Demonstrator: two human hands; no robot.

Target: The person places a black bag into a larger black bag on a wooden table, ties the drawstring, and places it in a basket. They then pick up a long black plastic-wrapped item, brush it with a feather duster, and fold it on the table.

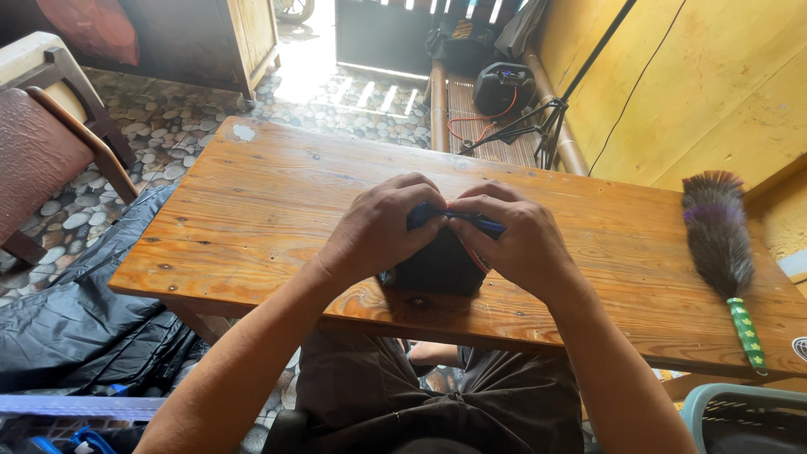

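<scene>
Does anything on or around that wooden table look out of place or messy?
One small thing: a pale chipped patch mars the far left corner of the orange wooden table. Crumpled black plastic sheeting lies heaped on the floor beside it. Both hands, left hand and right hand, grip a small dark blue-edged pouch.

head camera looks steeply down, close over the wooden table (pixel 252 202).

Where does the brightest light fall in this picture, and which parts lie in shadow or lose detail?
Head view: sunlight from the doorway blows out the pebble-patterned floor, losing detail; the orange wooden table is evenly lit; the small dark fabric pouch under both hands, left and right, stays shadowed and featureless; edges bend slightly.
</scene>
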